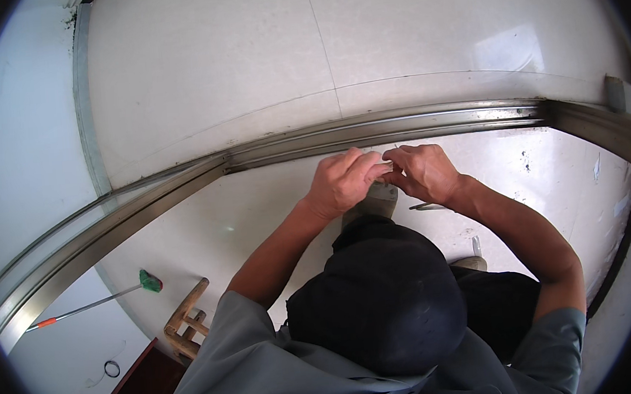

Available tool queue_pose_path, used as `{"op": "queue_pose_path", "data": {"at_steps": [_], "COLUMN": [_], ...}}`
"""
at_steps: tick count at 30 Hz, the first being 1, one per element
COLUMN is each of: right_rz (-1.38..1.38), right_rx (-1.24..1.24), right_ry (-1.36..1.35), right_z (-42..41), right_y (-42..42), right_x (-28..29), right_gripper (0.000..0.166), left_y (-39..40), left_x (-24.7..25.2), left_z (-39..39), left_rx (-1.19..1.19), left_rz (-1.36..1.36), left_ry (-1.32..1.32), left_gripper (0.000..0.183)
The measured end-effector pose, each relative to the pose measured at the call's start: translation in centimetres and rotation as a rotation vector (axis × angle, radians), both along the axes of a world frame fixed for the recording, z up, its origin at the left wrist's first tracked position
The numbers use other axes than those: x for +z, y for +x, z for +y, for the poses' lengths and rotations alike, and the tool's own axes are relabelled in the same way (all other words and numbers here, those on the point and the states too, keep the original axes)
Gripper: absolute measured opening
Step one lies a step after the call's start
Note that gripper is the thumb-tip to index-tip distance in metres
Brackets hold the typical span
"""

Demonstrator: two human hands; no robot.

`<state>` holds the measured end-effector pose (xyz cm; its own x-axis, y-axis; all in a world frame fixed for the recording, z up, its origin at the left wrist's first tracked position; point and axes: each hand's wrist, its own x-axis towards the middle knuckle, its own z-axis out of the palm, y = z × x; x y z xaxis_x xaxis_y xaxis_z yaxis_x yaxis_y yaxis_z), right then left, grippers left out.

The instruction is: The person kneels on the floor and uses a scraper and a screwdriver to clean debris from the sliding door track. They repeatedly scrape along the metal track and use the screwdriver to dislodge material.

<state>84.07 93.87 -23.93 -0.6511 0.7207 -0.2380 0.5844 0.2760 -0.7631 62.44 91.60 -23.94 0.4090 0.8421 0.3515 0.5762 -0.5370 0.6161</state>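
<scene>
Both my hands are brought together over a worn shoe (383, 193). My left hand (342, 181) has its thumb and fingers pinched, their tips almost meeting those of my right hand (424, 169). A small thin object (384, 165) is held between the fingertips of both hands; most of it is hidden, so its kind cannot be told. A fine tip pokes up beside the right index finger. Just beyond the fingers runs a grooved metal frame rail (388, 127). Below the right wrist a slim metal tool (427, 207) lies on the floor, partly covered.
Frame members extend left (113, 240) and right (593, 125). At lower left are a wooden stool (186, 324), a green-headed broom (150, 280), dark red furniture (133, 389) and a looped cable (112, 369). A clear strip (476, 246) lies by the other shoe (470, 264).
</scene>
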Motion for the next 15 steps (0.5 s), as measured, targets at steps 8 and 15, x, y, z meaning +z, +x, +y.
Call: {"op": "queue_pose_path", "data": {"at_steps": [8,15], "right_rz": [-0.135,-0.107], "right_rx": [-0.214,-0.178], "right_ry": [0.074,0.061], "right_z": [0.6,1.0], "right_y": [5.8,5.3], "right_x": [-1.1,-1.2], "right_gripper": [0.022,0.021], "left_y": [-17.6,-22.3], "left_x": [2.3,0.8], "left_z": [2.9,3.5], "left_rx": [0.329,0.308], "left_rz": [0.47,0.962], "left_ry": [-0.068,-0.171], "left_gripper": [0.015,0.028]}}
